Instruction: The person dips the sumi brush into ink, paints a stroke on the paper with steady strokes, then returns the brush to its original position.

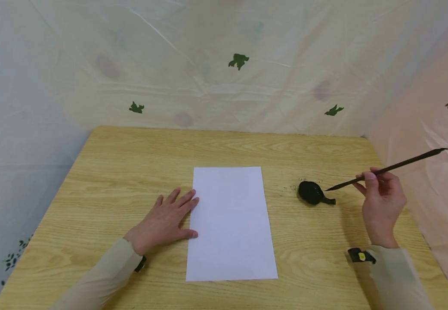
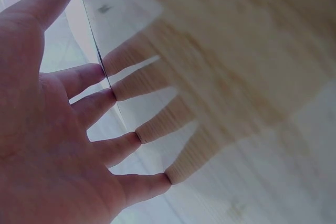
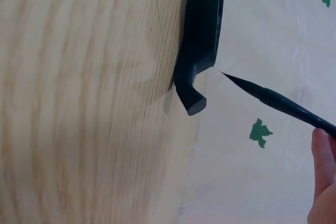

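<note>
A white sheet of paper (image 1: 229, 224) lies flat on the wooden table. My left hand (image 1: 165, 221) rests at its left edge, fingers spread and straight, the fingertips on the paper's border; the left wrist view shows the palm (image 2: 52, 129) from below with its reflection in the tabletop. In my right hand (image 1: 384, 200) a dark writing brush (image 1: 402, 164) is pinched between thumb and fingers, raised over the table and slanting down to the left. Its pointed tip hangs just right of a black ink dish (image 1: 310, 192) with a short handle, seen side-on in the right wrist view (image 3: 202, 30).
The wood-grain table (image 1: 131, 159) spreads around the paper and dish. Small dark specks mark the wood beside the dish. Pale curtains (image 1: 208, 77) with green bird shapes hang behind and at both sides. A dark band (image 1: 361, 255) sits at my right wrist.
</note>
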Demonstrator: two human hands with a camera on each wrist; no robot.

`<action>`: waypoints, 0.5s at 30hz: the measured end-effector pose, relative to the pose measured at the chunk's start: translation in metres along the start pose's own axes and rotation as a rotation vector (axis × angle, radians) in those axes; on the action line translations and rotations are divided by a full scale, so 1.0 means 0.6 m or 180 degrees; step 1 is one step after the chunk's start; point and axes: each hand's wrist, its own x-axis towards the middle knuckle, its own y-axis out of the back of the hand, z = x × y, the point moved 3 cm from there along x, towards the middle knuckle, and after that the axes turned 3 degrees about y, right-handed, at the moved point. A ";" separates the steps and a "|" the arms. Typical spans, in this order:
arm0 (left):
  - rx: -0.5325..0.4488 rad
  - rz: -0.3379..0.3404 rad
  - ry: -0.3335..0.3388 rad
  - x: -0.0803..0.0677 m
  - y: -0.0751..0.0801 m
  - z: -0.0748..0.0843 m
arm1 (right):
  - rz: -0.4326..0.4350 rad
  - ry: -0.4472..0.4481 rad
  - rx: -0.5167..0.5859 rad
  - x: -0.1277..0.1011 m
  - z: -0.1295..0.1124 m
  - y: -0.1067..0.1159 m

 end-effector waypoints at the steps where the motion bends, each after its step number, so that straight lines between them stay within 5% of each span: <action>1: -0.0001 0.0000 0.0000 0.000 0.000 0.000 | -0.0006 -0.0007 0.0036 0.000 0.000 -0.001; 5: -0.0012 -0.0009 0.0003 0.000 -0.001 0.000 | -0.0060 -0.0104 0.0272 -0.004 0.005 -0.006; 15: -0.0008 -0.0036 0.0026 0.002 -0.001 -0.001 | -0.0144 -0.0130 0.0241 -0.014 0.016 -0.011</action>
